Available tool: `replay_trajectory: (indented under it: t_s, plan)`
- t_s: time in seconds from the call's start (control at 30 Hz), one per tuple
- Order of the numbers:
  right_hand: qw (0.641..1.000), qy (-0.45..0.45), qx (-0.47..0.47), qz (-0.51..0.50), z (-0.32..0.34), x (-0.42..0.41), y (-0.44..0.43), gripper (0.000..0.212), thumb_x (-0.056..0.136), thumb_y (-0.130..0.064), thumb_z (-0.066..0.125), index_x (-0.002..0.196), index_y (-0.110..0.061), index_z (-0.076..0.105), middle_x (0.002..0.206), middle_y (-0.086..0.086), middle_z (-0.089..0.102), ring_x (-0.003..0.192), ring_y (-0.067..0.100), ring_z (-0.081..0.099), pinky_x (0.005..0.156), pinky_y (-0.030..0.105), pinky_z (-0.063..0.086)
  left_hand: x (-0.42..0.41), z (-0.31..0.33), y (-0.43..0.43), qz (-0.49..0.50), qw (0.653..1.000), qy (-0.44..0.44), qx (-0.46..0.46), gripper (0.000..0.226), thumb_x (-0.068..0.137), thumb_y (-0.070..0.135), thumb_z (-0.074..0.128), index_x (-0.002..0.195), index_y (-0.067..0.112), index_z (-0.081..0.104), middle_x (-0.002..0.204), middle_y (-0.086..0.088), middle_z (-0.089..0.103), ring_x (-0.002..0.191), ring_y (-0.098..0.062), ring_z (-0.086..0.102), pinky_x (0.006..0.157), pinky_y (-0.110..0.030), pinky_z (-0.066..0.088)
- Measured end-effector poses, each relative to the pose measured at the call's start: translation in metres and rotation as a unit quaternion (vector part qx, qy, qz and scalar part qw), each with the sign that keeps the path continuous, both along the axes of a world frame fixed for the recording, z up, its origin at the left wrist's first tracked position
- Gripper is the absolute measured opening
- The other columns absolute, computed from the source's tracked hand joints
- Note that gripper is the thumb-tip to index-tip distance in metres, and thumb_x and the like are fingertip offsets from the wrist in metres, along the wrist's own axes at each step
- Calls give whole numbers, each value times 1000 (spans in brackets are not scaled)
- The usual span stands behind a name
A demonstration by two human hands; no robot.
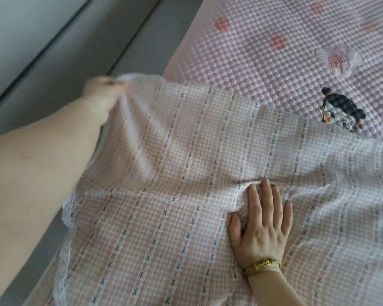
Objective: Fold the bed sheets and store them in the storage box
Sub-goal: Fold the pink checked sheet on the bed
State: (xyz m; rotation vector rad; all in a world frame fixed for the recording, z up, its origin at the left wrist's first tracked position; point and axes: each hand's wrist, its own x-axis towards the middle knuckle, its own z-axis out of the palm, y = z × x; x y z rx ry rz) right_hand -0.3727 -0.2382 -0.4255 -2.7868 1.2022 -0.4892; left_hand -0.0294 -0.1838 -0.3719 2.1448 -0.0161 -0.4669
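- Nearby, the right hand [260, 219] lies flat on the bed sheet [164, 173], fingers straight and spread, a gold bracelet [263, 265] at its wrist.
- The sheet covers the near part of the pink quilted mattress pad [274, 29].
- Far left, the left hand [104, 91] pinches the sheet's raised corner.

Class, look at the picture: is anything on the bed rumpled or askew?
Yes. The checked sheet bunches into a ridge at the fingertips of the right hand, and creases run toward the corner the left hand pinches.
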Motion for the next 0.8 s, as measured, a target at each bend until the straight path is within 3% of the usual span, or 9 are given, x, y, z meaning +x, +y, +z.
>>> replay_trajectory:
  t_s: [0.07,0.17,0.23,0.33,0.47,0.53,0.67,0.73,0.8]
  plan:
    - [1000,-4,-6,2,1,1,0,58,95,-49,12,130,-10,38,135,13,44,128,29,32,116,35,2,13,17,-9,3,995,-88,38,11,91,30,53,87,23,59,94,2,55,90,-12,49,76,-23,42]
    - [1000,0,2,4,0,0,-1,58,95,-48,13,133,-11,36,137,9,38,129,28,31,116,34,2,23,25,-22,-1,985,-135,105,26,93,34,43,69,26,45,76,11,51,92,-13,49,78,-25,39]
    - [1000,1,8,6,0,0,0,58,95,-48,12,133,-12,36,138,9,38,130,27,31,116,34,2,24,13,-24,-45,965,-186,177,20,94,29,41,95,18,58,103,-6,62,107,-25,55,90,-33,41]
    - [1000,8,25,6,1,0,-3,59,95,-48,10,133,-12,36,138,10,40,130,27,30,116,34,1,5,1,-17,-69,949,-174,255,47,95,29,41,138,10,35,142,-20,38,130,-35,38,108,-39,28]
    - [997,30,65,4,5,1,-3,59,95,-47,8,133,-11,34,138,12,43,130,26,29,115,34,-1,-86,18,18,-210,930,-267,141,57,88,31,43,139,5,37,144,-19,38,133,-31,35,111,-37,24]
    - [997,26,70,6,10,1,-4,54,94,-46,18,133,-11,34,137,15,46,130,26,28,115,33,-3,-162,22,52,-310,919,-218,109,65,85,49,34,138,13,39,147,-6,33,137,-21,27,114,-35,16]
    - [994,60,96,9,16,3,-7,59,83,-41,31,134,-10,35,137,17,47,134,26,25,112,34,-5,-228,-7,95,-460,826,-174,275,69,93,61,8,139,15,31,145,-13,37,135,-23,19,112,-31,-2]
    - [990,84,112,14,25,3,-3,70,83,-47,17,143,-13,27,149,13,31,142,19,7,109,30,-17,-222,-8,93,-440,816,-196,319,71,92,60,3,140,15,29,144,-17,39,136,-23,19,111,-31,-6]
    - [981,120,143,58,32,-1,-1,77,79,-55,-3,147,-20,-1,157,4,-4,135,9,-21,100,26,-35,-221,-9,91,-424,806,-259,323,88,81,69,-14,146,19,17,153,-8,17,142,-16,4,108,-25,-19]
